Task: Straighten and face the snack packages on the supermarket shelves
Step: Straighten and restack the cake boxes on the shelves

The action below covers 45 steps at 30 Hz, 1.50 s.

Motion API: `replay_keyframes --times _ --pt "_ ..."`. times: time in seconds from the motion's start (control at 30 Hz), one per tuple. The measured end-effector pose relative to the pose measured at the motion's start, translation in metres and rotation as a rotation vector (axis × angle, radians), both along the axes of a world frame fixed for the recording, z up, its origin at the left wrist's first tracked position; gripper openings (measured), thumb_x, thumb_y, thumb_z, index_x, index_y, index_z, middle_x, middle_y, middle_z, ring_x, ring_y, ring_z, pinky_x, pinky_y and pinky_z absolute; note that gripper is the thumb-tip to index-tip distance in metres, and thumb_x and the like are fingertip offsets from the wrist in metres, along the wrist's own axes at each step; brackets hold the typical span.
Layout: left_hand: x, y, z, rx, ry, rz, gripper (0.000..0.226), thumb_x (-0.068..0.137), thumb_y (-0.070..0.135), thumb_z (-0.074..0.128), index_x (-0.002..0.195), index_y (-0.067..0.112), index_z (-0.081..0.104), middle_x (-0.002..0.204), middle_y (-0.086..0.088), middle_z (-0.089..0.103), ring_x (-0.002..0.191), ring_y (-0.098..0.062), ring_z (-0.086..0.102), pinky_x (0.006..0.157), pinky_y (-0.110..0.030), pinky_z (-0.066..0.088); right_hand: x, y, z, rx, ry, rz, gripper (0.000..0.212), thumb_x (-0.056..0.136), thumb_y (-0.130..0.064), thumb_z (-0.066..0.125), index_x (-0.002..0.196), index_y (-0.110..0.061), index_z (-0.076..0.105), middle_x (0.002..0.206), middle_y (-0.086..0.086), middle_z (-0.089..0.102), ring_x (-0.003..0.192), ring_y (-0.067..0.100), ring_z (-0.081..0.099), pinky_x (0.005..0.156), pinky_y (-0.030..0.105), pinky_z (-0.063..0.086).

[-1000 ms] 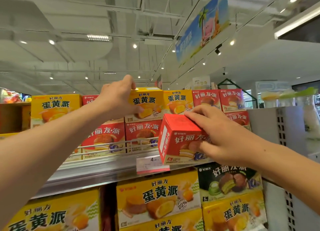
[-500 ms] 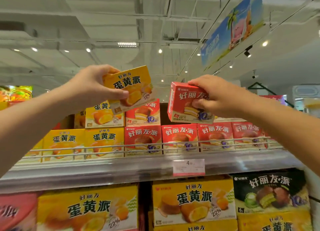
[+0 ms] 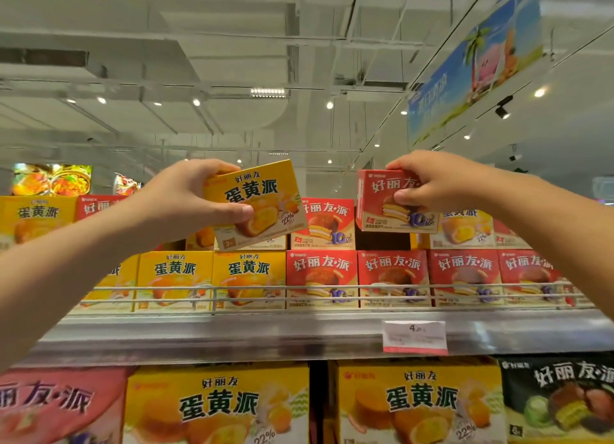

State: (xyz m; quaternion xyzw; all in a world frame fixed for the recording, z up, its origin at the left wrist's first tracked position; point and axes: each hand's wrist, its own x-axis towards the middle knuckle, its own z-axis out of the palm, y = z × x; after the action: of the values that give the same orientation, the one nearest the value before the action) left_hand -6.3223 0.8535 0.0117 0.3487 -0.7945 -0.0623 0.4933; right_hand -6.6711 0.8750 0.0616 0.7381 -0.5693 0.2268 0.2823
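2 boxes being held aloft — left hand gripping yellow box, right hand gripping red box; bottom row faced, top-row gap awaiting filling.

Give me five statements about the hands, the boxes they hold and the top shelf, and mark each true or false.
1. The left hand holds a yellow box. True.
2. The yellow box is level and square to the shelf. False: it is tilted, its right end higher.
3. The right hand holds a green box. False: it grips a red box.
4. A dark gap shows in the upper row below the red box. True.
5. The price tag hangs below the yellow boxes of the bottom row. False: it sits on the shelf edge under the red ones.
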Motion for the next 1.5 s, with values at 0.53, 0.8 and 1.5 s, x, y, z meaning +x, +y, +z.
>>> replay_keyframes --times 0.53,0.8,1.5 --pt "-0.006 -0.011 -0.009 0.036 -0.024 -0.059 0.068 0.051 0.057 0.076 0.115 0.045 0.059 0.094 0.017 0.072 0.083 -0.012 0.072 0.066 -0.049 0.061 0.002 -0.032 -0.010 0.165 -0.020 -0.131 0.037 0.091 -0.035 0.062 0.126 -0.025 0.055 0.110 -0.004 0.065 0.096 0.017 0.059 0.077 0.032 0.048" --pt "-0.003 -0.015 -0.013 0.007 -0.069 -0.063 0.062 0.054 0.055 0.077 0.113 0.046 0.059 0.098 0.019 0.071 0.087 -0.006 0.071 0.066 -0.033 0.062 0.021 -0.045 -0.003 0.222 -0.057 -0.069 0.066 0.091 -0.030 0.064 0.149 -0.028 0.032 0.148 -0.002 0.043 0.129 0.022 0.046 0.098 0.031 0.038" --pt "0.014 -0.013 -0.029 -0.039 -0.113 0.041 0.077 0.053 0.062 0.073 0.125 0.041 0.055 0.113 0.014 0.059 0.100 -0.010 0.063 0.079 -0.037 0.060 0.082 -0.067 -0.015 -0.158 -0.043 0.079 0.012 0.094 -0.014 0.056 0.103 -0.019 0.064 0.099 0.001 0.062 0.087 0.018 0.055 0.069 0.032 0.048"
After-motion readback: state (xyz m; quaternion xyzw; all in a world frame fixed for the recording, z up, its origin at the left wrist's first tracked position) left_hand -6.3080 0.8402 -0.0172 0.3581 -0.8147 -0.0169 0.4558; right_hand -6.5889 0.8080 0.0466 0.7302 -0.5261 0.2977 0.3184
